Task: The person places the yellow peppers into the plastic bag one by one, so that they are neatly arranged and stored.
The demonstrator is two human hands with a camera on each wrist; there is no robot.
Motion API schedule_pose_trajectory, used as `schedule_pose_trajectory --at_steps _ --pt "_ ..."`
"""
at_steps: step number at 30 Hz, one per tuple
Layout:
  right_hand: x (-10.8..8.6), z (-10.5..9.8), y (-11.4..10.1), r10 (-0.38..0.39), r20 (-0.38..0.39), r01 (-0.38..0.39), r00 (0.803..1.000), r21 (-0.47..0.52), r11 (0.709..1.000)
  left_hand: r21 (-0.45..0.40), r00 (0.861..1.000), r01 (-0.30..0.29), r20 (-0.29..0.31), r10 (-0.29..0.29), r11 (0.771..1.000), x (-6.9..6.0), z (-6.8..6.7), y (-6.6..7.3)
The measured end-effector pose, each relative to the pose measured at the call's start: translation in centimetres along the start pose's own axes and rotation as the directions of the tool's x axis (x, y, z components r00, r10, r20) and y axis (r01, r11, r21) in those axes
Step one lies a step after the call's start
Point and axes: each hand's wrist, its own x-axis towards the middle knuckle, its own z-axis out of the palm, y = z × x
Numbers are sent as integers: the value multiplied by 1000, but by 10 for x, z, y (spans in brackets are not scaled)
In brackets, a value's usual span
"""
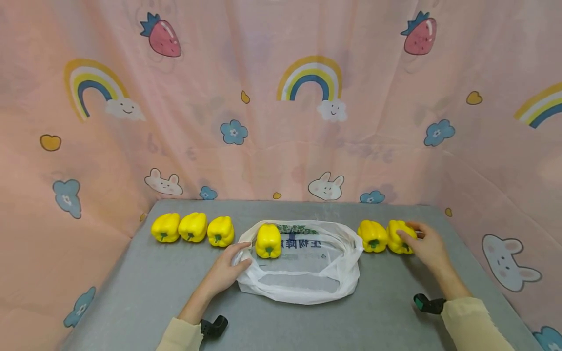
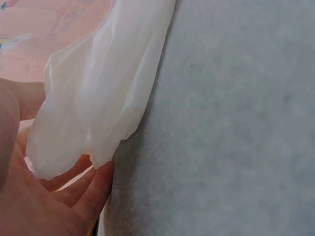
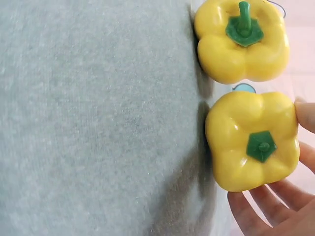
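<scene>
A white plastic bag (image 1: pixel 303 294) lies on the grey table with its mouth spread wide. Inside its left part is a yellow bell pepper (image 1: pixel 268 239). At the bag's left rim, my left hand (image 1: pixel 226 270) touches the plastic, thumb and fingers apart; in the left wrist view the plastic (image 2: pixel 98 98) partly covers the fingers (image 2: pixel 101 189). My right hand (image 1: pixel 428 246) grips the rightmost yellow bell pepper (image 3: pixel 253 142), thumb on one side and fingers on the other. Just left of it sits another yellow bell pepper (image 1: pixel 372 236).
Left of the bag stand three yellow bell peppers (image 1: pixel 193 227) in a row. A pink patterned curtain (image 1: pixel 263 161) surrounds the grey table (image 1: pixel 167 273) at the back and sides. Each wrist wears a black device (image 1: pixel 214 326).
</scene>
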Motion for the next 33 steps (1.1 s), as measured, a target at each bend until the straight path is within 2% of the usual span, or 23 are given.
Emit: schedule_pose_trajectory --at_steps 5,10,22,33 --pt "-1 -2 -1 24 74 -23 997 -12 1000 8 1000 1 2 -1 1000 0 0 0" --pt "-2 -3 -2 40 102 -38 994 -24 999 7 1000 11 2 -11 1000 -1 0 1" --pt "-8 0 -6 64 53 -64 997 10 998 12 1000 26 1 -26 1000 0 0 1" --pt "-11 -9 -14 35 -5 -35 999 59 998 10 1000 26 1 -26 1000 1 1 -1"
